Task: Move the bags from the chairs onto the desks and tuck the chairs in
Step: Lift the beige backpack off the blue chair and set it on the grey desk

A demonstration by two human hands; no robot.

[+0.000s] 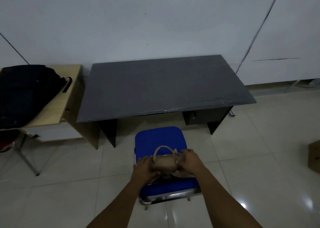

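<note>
Beige and soft-looking, the small handbag (pixel 163 165) sits on the blue chair (pixel 161 141), and both hands are closed around it. The left hand (pixel 144 168) grips its left end and the right hand (pixel 187 162) grips its right end, with the fingers wrapped over the sides. It is not clear whether the bag is already lifted or rests on the seat.

To do this step well, the person should probably lift the bag straight up, keeping it level between the two hands, and carry it forward over the chair to the grey desk (pixel 164 89) just behind. The curved handle (pixel 164 149) stands up freely, so it seems wise to watch that it does not catch on anything. The bag looks light and a little squashy; a gentle, even grip should be enough.

The chair has a padded cloth seat in strong blue and a shiny metal frame (pixel 169 195); it stands a little in front of the desk, not tucked in. The desk top is flat, dark grey and matt, with a bare surface. To the left of the chair there is a light wooden desk (pixel 69 96) with a black backpack (pixel 26 94) already lying on it. The floor (pixel 251 149) is pale glossy tile that reflects the light.
</note>
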